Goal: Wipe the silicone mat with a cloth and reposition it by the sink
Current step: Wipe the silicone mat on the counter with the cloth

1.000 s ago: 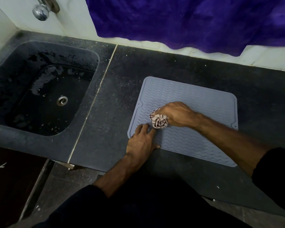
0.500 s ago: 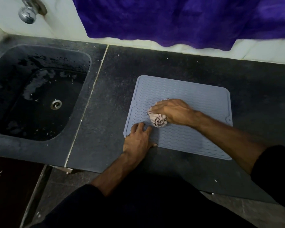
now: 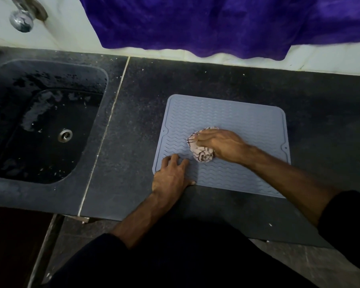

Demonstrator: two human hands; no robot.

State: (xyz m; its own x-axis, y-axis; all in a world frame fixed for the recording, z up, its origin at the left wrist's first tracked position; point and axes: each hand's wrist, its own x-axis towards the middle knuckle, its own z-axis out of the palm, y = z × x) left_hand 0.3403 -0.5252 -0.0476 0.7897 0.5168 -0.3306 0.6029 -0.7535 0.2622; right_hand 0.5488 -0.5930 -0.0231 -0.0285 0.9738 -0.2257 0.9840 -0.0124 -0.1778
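A grey-blue silicone mat (image 3: 241, 123) with a wavy ribbed pattern lies flat on the dark stone counter (image 3: 137, 113), right of the sink. My right hand (image 3: 222, 144) grips a crumpled white cloth with dark lines (image 3: 201, 153) and presses it onto the middle-left of the mat. My left hand (image 3: 172, 177) lies flat, fingers straight, on the mat's near left corner. The black sink (image 3: 40, 121) sits to the left, a counter strip apart from the mat.
A chrome tap (image 3: 22, 19) sticks out of the white wall above the sink. A purple cloth (image 3: 216, 23) hangs over the wall behind the counter. The counter's front edge runs just below the mat. Floor tiles show beneath.
My right hand has slid the cloth slightly away from me across the mat, and its fingers lie more spread over the cloth. My left hand stays on the near left corner.
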